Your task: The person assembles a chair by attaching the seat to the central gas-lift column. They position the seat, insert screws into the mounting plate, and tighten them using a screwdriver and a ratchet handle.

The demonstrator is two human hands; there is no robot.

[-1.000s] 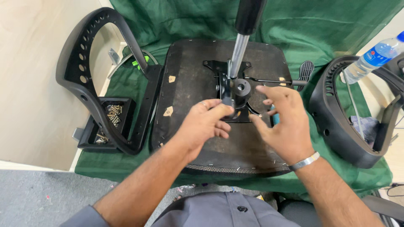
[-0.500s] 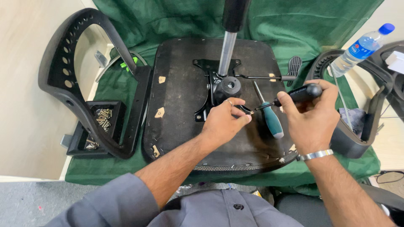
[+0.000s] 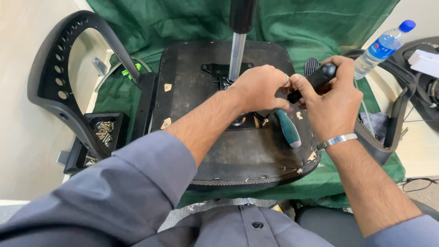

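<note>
The seat underside (image 3: pixel 206 151) is matt black board, rough and scuffed, with frayed staples at its 5 o'clock edge. The post (image 3: pixel 237 57) standing from it at 12 o'clock is smooth, shiny metal with a matt black sleeve above. The cloth (image 3: pixel 183 23) beneath is green and creased. The right hand (image 3: pixel 334 105) closes on a matt black rubbery grip (image 3: pixel 318 77); the screwdriver (image 3: pixel 288 129) has smooth teal plastic. The armrest (image 3: pixel 59 82) at 9 o'clock is semi-gloss black plastic. The bottle (image 3: pixel 383 48) at 2 o'clock is clear glossy plastic. The bracelet (image 3: pixel 337 141) is polished metal.
</note>
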